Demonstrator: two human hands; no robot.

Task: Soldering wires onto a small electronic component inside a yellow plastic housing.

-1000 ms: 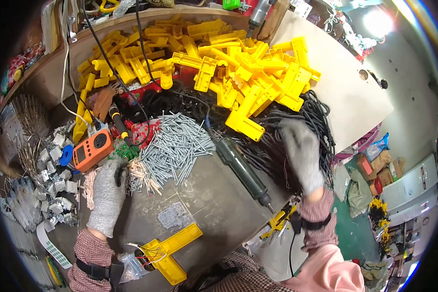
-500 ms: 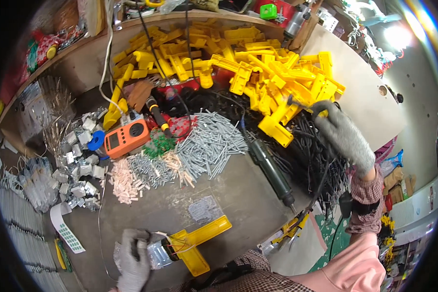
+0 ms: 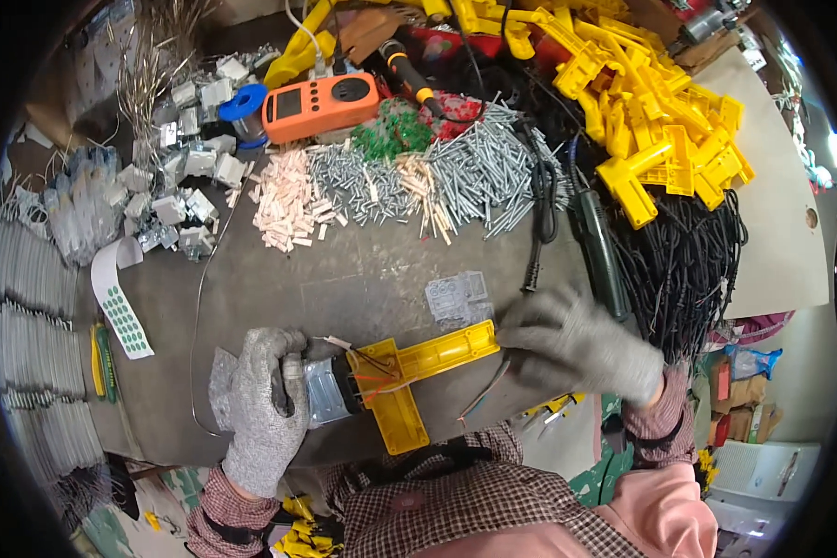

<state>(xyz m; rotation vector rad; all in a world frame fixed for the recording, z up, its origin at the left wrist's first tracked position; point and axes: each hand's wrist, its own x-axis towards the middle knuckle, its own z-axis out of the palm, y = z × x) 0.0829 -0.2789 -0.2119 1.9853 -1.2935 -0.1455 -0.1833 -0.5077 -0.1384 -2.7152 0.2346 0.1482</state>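
Observation:
My left hand, in a grey knit glove, is closed around a shiny part wrapped in clear film. That part joins a T-shaped yellow plastic housing half, which lies on the bench with its hollow side up and thin wires inside. To the right of the housing's long arm, my gloved right hand is smeared by motion. A black cord with a thicker sleeve runs down to its fingers. Thin coloured wire ends stick out below them, so the cord appears gripped there.
Yellow housing parts are heaped at the back right, above a bundle of black cords. A dark green electric screwdriver lies beside them. Screws, an orange meter and metal blocks line the back and left.
My right hand has come from the cord pile to beside the yellow housing, bringing a black cord. The left hand stays at the film-wrapped part. The whole view has shifted.

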